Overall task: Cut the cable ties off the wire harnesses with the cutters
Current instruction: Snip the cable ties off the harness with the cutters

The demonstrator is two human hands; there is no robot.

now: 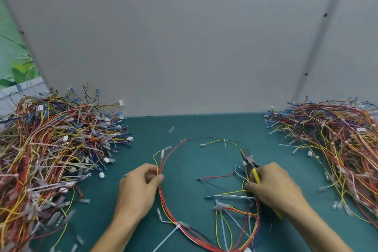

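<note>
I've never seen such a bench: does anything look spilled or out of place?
Nothing looks damaged. One small clear piece sits alone, blurred, over the green mat, apart from the left wire pile and right wire pile.

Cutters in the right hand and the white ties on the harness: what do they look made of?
Yellow-handled cutters: the head is dark and dull, probably steel; the grips look like smooth yellow plastic or rubber sleeves. White cable ties: thin stiff strips with a semi-matte look, likely nylon plastic; their tails jut out straight.
</note>
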